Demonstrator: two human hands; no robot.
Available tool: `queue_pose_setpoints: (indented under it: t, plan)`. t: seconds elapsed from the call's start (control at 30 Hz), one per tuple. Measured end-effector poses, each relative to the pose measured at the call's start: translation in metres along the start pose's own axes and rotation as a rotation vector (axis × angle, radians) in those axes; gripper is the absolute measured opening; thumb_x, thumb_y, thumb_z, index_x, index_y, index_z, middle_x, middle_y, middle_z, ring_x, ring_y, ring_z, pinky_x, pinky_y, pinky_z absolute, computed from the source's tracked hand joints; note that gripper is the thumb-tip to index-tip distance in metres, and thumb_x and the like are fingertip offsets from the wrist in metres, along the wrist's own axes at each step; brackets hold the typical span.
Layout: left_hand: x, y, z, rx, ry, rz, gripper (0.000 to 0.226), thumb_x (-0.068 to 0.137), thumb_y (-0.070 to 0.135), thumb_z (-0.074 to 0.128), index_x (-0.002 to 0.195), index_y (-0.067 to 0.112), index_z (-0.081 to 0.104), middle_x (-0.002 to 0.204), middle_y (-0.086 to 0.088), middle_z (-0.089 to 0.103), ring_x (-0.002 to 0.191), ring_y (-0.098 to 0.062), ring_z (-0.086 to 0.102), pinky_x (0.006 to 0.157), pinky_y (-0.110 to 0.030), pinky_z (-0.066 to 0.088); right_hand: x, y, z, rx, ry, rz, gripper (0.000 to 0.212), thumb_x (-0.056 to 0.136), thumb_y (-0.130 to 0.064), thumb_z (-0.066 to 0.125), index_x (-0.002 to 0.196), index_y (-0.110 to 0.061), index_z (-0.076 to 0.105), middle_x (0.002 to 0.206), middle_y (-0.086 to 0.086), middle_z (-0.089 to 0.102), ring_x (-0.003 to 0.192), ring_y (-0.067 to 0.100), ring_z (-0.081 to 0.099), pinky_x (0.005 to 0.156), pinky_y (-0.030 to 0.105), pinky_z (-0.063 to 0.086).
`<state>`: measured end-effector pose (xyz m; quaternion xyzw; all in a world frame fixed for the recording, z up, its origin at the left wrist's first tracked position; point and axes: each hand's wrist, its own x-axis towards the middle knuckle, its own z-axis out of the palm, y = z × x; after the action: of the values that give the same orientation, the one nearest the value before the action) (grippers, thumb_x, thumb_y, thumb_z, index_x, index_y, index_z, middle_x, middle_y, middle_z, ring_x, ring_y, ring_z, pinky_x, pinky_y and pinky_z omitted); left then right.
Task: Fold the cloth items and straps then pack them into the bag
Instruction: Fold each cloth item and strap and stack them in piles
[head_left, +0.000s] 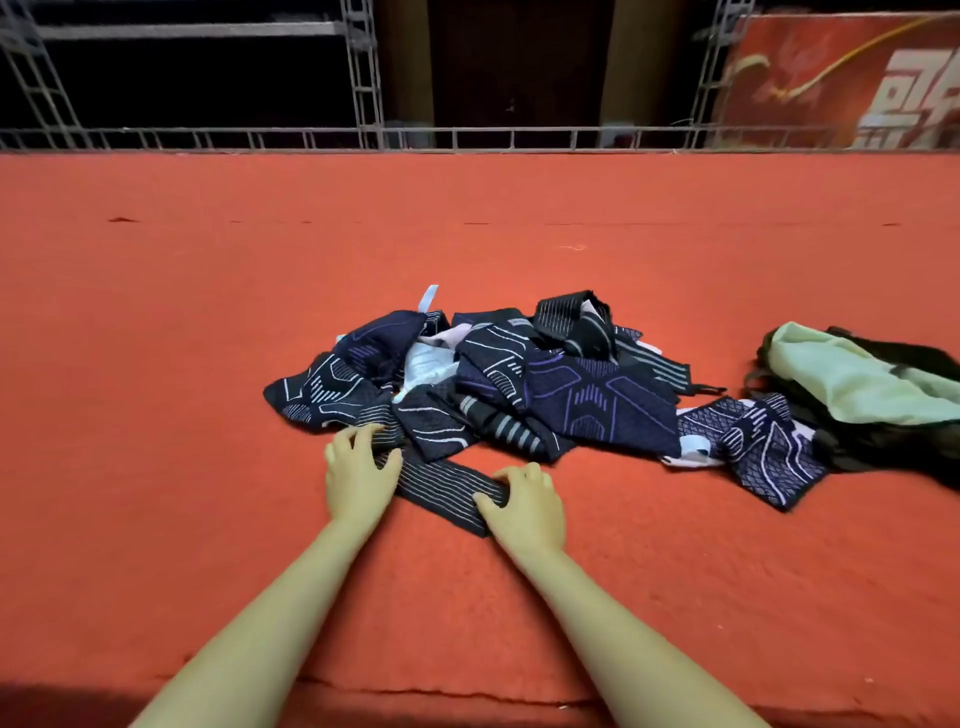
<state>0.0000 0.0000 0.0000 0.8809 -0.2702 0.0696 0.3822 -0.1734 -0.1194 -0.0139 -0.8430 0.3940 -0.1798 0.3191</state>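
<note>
Pressing strap | left hand, right hand | bag cut off

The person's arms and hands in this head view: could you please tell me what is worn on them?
Nothing is worn on either that shows. The left hand and the right hand are bare, without gloves. Both forearms are uncovered right down to the bottom edge of the picture; no sleeve comes into view. No watch, bracelet or ring is visible.
</note>
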Motion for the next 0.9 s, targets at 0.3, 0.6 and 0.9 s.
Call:
queue_pose_setpoints:
  t: [0.3, 0.6, 0.9]
  plan:
    - [0.05, -0.021, -0.007, -0.01, -0.094, -0.095, 0.053, 0.082, 0.026, 0.069, 0.131, 0.014, 0.052, 0.124, -0.014, 0.055, 0.115, -0.031, 0.053, 0.094, -0.039, 0.042, -0.007, -0.003, -0.003, 0.012, 0.085, -0.024, 0.018, 0.086, -0.03, 0.06, 0.104, -0.031, 0.06, 0.073, -0.014, 0.051, 0.087, 0.012, 0.053, 0.071, 0.026, 0.038]
    - [0.021, -0.013, -0.034, -0.269, -0.061, -0.146, 0.041, 0.086, 0.01, 0.065, 0.126, 0.005, 0.056, 0.114, -0.014, 0.065, 0.107, -0.029, 0.059, 0.084, -0.028, 0.039, -0.017, 0.003, -0.013, 0.287, 0.137, -0.023, 0.028, 0.086, -0.012, 0.064, 0.112, -0.021, 0.067, 0.082, -0.006, 0.061, 0.08, 0.013, 0.057, 0.078, 0.022, 0.042]
    - [-0.061, -0.003, -0.064, -0.489, -0.475, -0.092, 0.054, 0.086, -0.005, 0.058, 0.132, 0.019, 0.043, 0.111, -0.008, 0.066, 0.092, -0.018, 0.064, 0.076, -0.021, 0.051, -0.036, 0.028, -0.077, 0.345, 0.159, -0.015, 0.023, 0.084, -0.002, 0.059, 0.079, -0.023, 0.067, 0.082, -0.001, 0.069, 0.082, 0.018, 0.062, 0.076, 0.024, 0.044]
